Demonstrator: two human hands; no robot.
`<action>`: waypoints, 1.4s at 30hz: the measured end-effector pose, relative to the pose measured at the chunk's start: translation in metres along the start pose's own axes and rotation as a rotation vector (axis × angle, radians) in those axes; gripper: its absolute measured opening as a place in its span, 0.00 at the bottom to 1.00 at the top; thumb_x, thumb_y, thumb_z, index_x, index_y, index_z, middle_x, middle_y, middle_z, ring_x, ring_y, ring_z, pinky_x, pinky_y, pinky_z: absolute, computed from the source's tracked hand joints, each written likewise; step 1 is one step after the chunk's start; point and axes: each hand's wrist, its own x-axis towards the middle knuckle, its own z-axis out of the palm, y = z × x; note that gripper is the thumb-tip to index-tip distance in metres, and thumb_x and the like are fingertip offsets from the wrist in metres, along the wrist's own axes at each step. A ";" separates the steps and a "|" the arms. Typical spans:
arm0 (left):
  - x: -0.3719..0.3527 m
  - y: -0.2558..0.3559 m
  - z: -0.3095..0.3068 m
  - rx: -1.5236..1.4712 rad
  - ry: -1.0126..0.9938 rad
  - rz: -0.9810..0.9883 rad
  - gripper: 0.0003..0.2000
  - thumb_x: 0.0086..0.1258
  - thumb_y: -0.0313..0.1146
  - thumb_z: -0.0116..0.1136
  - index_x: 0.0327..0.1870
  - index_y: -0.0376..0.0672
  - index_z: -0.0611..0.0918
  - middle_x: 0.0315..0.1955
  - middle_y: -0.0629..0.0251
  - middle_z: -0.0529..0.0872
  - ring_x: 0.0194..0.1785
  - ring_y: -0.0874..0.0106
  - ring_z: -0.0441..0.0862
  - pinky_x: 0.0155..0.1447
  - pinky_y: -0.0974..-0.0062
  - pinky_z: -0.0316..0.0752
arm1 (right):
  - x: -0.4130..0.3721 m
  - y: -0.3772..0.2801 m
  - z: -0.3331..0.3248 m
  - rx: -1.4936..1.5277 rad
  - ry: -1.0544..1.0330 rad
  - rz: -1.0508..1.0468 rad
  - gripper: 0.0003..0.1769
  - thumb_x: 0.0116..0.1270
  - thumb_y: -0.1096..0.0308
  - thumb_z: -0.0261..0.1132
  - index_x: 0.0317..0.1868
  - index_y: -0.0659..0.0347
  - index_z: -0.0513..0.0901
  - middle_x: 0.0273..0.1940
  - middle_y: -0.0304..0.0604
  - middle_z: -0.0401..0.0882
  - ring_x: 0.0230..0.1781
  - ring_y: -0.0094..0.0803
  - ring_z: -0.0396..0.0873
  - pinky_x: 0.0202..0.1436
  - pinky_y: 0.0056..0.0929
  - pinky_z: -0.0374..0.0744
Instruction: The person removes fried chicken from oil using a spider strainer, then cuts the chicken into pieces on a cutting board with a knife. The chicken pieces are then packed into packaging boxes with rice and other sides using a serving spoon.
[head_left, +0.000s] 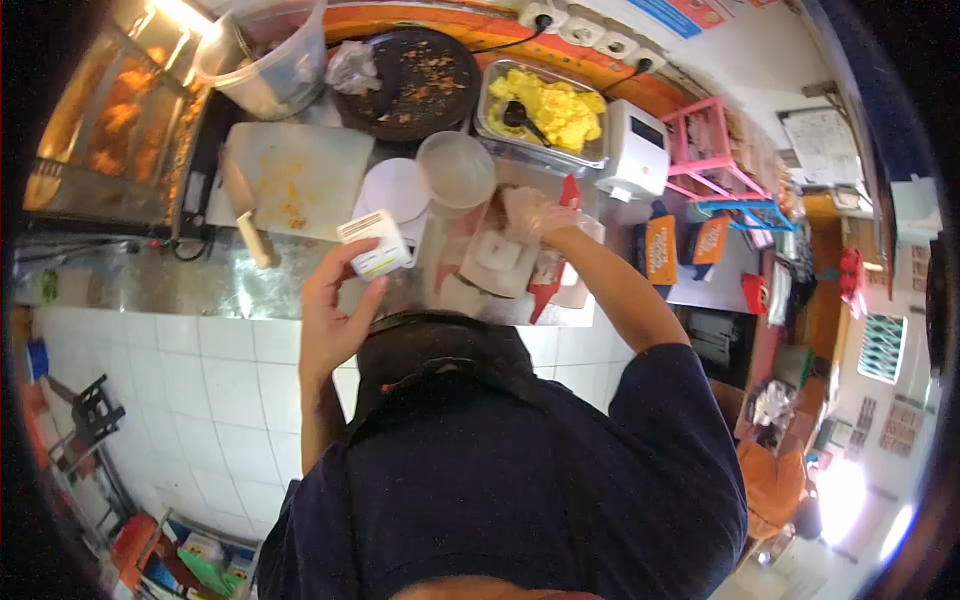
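Note:
My left hand (338, 305) pinches a small white printed slip (378, 244) with a yellow-green stripe, held up over the metal counter. My right hand (535, 217), in a thin clear plastic glove and blurred, reaches over an open white-and-red paper box (497, 252). Something brown shows at its fingers; what it is I cannot tell. Between the hands, a clear plastic tub (456, 170) stands close to a white scale (395, 190) with a round plate. The slip overlaps the scale's lower left side in this view.
A knife (242, 210) lies across a stained cutting board (290, 175). Behind are a dark stone mortar (420, 85), a tray of yellow food (545, 110) with a black ladle, and a white printer (637, 148). Right stand orange-navy boxes (658, 245) and, farther, a person in orange (770, 485).

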 end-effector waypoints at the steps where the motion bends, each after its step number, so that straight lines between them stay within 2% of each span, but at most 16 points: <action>1: -0.002 -0.004 -0.001 -0.035 0.007 -0.014 0.18 0.63 0.21 0.59 0.56 0.37 0.77 0.48 0.60 0.83 0.49 0.73 0.79 0.57 0.74 0.72 | 0.001 0.001 0.003 0.011 0.020 0.006 0.21 0.56 0.65 0.63 0.48 0.69 0.81 0.51 0.62 0.79 0.52 0.55 0.79 0.55 0.46 0.78; 5: -0.007 -0.007 -0.008 -0.039 0.065 -0.072 0.18 0.63 0.21 0.59 0.56 0.37 0.77 0.47 0.60 0.83 0.49 0.73 0.79 0.57 0.74 0.72 | 0.025 0.043 0.026 0.147 0.125 0.070 0.18 0.58 0.66 0.61 0.47 0.64 0.82 0.48 0.61 0.80 0.50 0.54 0.80 0.55 0.47 0.77; 6: -0.007 -0.008 -0.009 -0.041 0.064 -0.060 0.18 0.64 0.20 0.59 0.56 0.37 0.77 0.47 0.61 0.83 0.49 0.74 0.79 0.57 0.74 0.71 | 0.014 0.032 0.006 0.037 0.206 -0.081 0.18 0.53 0.70 0.62 0.46 0.62 0.81 0.43 0.61 0.80 0.46 0.56 0.79 0.51 0.47 0.77; 7: -0.006 -0.008 -0.012 -0.043 0.063 -0.045 0.18 0.64 0.20 0.59 0.56 0.37 0.77 0.47 0.61 0.83 0.49 0.74 0.79 0.57 0.74 0.71 | 0.007 0.027 0.005 0.040 0.193 -0.108 0.18 0.53 0.70 0.62 0.46 0.62 0.81 0.43 0.61 0.80 0.46 0.56 0.79 0.51 0.47 0.77; 10: -0.004 -0.005 -0.017 -0.036 0.058 -0.046 0.18 0.63 0.20 0.59 0.55 0.37 0.77 0.46 0.61 0.83 0.49 0.74 0.79 0.57 0.75 0.71 | 0.002 0.034 0.009 0.135 0.424 -0.179 0.11 0.55 0.67 0.64 0.37 0.63 0.83 0.37 0.58 0.81 0.43 0.54 0.79 0.49 0.47 0.76; 17: -0.001 -0.013 -0.018 -0.074 0.059 -0.045 0.18 0.63 0.20 0.59 0.55 0.37 0.77 0.45 0.61 0.83 0.49 0.75 0.79 0.56 0.76 0.71 | 0.022 0.052 0.038 -0.036 0.294 -0.268 0.10 0.53 0.72 0.62 0.36 0.64 0.83 0.36 0.58 0.81 0.43 0.55 0.79 0.49 0.47 0.76; 19: -0.002 -0.014 -0.015 -0.091 0.058 -0.055 0.18 0.63 0.20 0.59 0.55 0.37 0.77 0.45 0.61 0.83 0.49 0.74 0.79 0.56 0.76 0.71 | 0.033 0.056 0.043 -0.130 0.075 -0.310 0.16 0.52 0.66 0.67 0.41 0.64 0.84 0.41 0.57 0.82 0.40 0.54 0.80 0.46 0.45 0.78; 20: -0.001 -0.014 -0.015 -0.097 0.062 -0.055 0.18 0.63 0.20 0.59 0.55 0.37 0.77 0.46 0.61 0.83 0.49 0.74 0.79 0.56 0.76 0.71 | 0.030 0.047 0.036 -0.142 0.078 -0.320 0.16 0.52 0.66 0.67 0.41 0.64 0.84 0.41 0.57 0.82 0.40 0.54 0.80 0.46 0.45 0.78; 22: 0.000 -0.012 -0.015 -0.093 0.091 -0.032 0.18 0.63 0.20 0.59 0.55 0.37 0.77 0.46 0.61 0.83 0.49 0.74 0.79 0.55 0.76 0.71 | 0.015 0.020 0.023 -0.160 0.062 -0.065 0.16 0.52 0.66 0.67 0.42 0.61 0.85 0.39 0.55 0.83 0.40 0.50 0.82 0.45 0.43 0.78; 25: -0.004 -0.012 -0.016 -0.098 0.116 -0.034 0.18 0.63 0.20 0.59 0.55 0.37 0.77 0.46 0.62 0.83 0.49 0.74 0.79 0.55 0.76 0.71 | 0.034 0.051 0.015 -0.131 -0.073 -0.245 0.17 0.52 0.67 0.67 0.45 0.58 0.85 0.40 0.54 0.83 0.39 0.47 0.82 0.45 0.40 0.79; 29: -0.006 -0.014 -0.015 -0.099 0.106 -0.059 0.18 0.63 0.20 0.60 0.55 0.38 0.77 0.45 0.61 0.83 0.48 0.74 0.79 0.54 0.77 0.72 | 0.040 0.057 0.012 -0.184 -0.081 -0.206 0.18 0.52 0.66 0.68 0.45 0.59 0.85 0.40 0.54 0.83 0.38 0.46 0.82 0.46 0.38 0.79; 32: -0.008 -0.005 -0.020 -0.017 0.102 0.007 0.17 0.63 0.21 0.60 0.54 0.38 0.78 0.45 0.60 0.83 0.47 0.74 0.79 0.53 0.77 0.72 | 0.022 0.036 -0.007 -0.058 -0.120 -0.240 0.25 0.48 0.64 0.73 0.48 0.61 0.83 0.42 0.53 0.84 0.42 0.47 0.82 0.47 0.39 0.79; 35: -0.012 -0.006 -0.017 -0.028 0.149 -0.009 0.17 0.62 0.21 0.60 0.54 0.38 0.78 0.44 0.60 0.83 0.46 0.74 0.79 0.51 0.77 0.73 | 0.012 0.029 -0.003 -0.247 -0.096 -0.176 0.25 0.45 0.65 0.74 0.47 0.62 0.82 0.41 0.53 0.84 0.44 0.49 0.81 0.48 0.40 0.79; 36: -0.013 -0.005 -0.015 -0.025 0.129 -0.016 0.17 0.62 0.21 0.60 0.54 0.38 0.78 0.44 0.60 0.83 0.46 0.74 0.79 0.51 0.77 0.73 | 0.002 0.021 -0.003 -0.243 -0.090 -0.187 0.17 0.52 0.67 0.69 0.44 0.63 0.82 0.41 0.55 0.83 0.46 0.50 0.81 0.49 0.42 0.79; 39: -0.007 -0.002 -0.002 -0.038 0.106 -0.012 0.17 0.62 0.21 0.60 0.53 0.38 0.78 0.45 0.60 0.83 0.45 0.73 0.80 0.51 0.76 0.73 | 0.041 0.043 0.034 -0.178 -0.122 -0.036 0.11 0.58 0.70 0.61 0.41 0.64 0.83 0.42 0.58 0.82 0.46 0.52 0.81 0.49 0.43 0.79; 42: -0.014 -0.001 0.011 -0.016 0.059 -0.014 0.18 0.61 0.21 0.61 0.53 0.38 0.78 0.45 0.60 0.83 0.45 0.72 0.80 0.51 0.76 0.73 | 0.032 0.028 0.009 -0.264 -0.060 -0.178 0.12 0.61 0.73 0.55 0.40 0.65 0.83 0.42 0.60 0.81 0.46 0.53 0.80 0.48 0.43 0.79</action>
